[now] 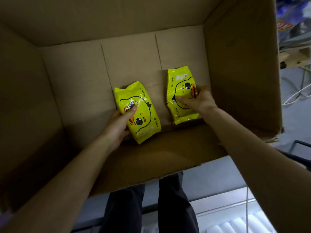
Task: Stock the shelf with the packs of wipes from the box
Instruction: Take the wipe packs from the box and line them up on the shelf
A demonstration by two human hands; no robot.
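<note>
Nearest thing is the person's dark trousers (173, 199), with both bare forearms reaching down past the front wall of the big open cardboard box (67, 81). Going from the left: the left hand (116, 125) grips a yellow duck pack (143, 118), thumb pressed on its front and fingers tucked round its left edge. That pack sits a bit tilted, low in the box. A small gap over is the second yellow pack (180, 81). The right hand (200, 100) is holding it, thumb across the duck face, fingers curled over the right edge. Can't tell if either is lifted off the box bottom. Further right, outside the box, pale cables (296, 95) trail over the grey floor.
</note>
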